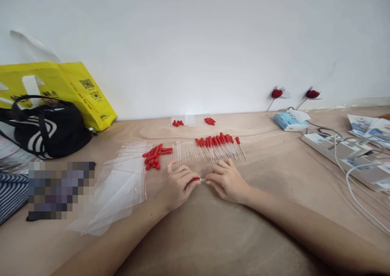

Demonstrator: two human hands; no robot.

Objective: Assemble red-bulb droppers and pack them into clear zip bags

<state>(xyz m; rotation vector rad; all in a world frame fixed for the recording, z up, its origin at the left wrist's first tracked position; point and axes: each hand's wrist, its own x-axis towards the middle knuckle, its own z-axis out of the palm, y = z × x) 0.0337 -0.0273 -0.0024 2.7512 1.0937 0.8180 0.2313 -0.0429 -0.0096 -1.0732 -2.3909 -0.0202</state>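
Between thumb and fingers, my left hand (179, 186) pinches a red rubber dropper bulb (195, 179). My right hand (227, 182) grips a clear glass dropper tube (202, 180), mostly hidden by the fingers. Tube and bulb meet end to end in the gap between my hands. Just beyond lies a row of bare glass tubes (185, 152), and to its right several droppers fitted with red bulbs (217, 144). A heap of loose red bulbs (154, 156) rests left of the tubes, beside clear zip bags (122, 182).
A filled clear bag (191, 120) lies by the wall. On the left are a yellow bag (88, 93), a black bag (61, 125) and a pixelated flat object (61, 190). Rightward stand a tissue pack (289, 121), a power strip (350, 162) with cables, and two red artificial flowers (277, 93).
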